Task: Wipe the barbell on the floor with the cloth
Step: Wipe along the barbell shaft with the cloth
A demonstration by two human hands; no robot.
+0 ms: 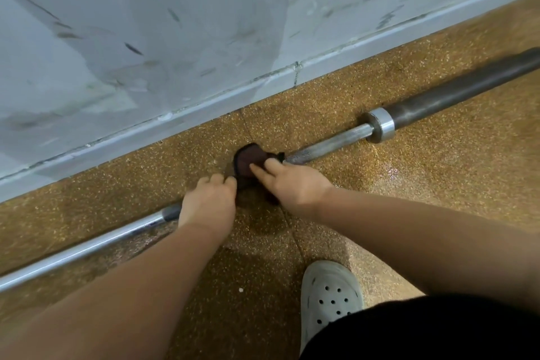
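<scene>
Barbell (87, 248) lies flat on the speckled floor (423, 190), near the wall (146, 38) and parallel to it. Long axis runs from lower left to upper right in the head view. Shiny collar (381, 125) and dark sleeve (467, 88) are at the right end.

Cloth (248, 161), dark maroon, is bunched over the shaft about midway between the two hands, directly ahead of the person.

Left hand (209, 202) sits on the shaft just left of the cloth. Its fingers (222, 181) curl over the far side of the bar, tips touching the cloth's edge. Judged to be a steadying grip on the bar.

Right hand (298, 187) comes in from the right. Index and middle fingers (260, 169) lie straight on the cloth, pressing it to the shaft; thumb not visible. Some cloth shows beneath the palm.

Key relation: unwiped knurled shaft (336, 140) extends from the cloth toward the collar, on the right hand's side. Right hand is nearer that run, so a stroke along the axis to the upper right looks likely to fall to it, with the left anchoring. The bar could roll if that anchor is loose.
</scene>
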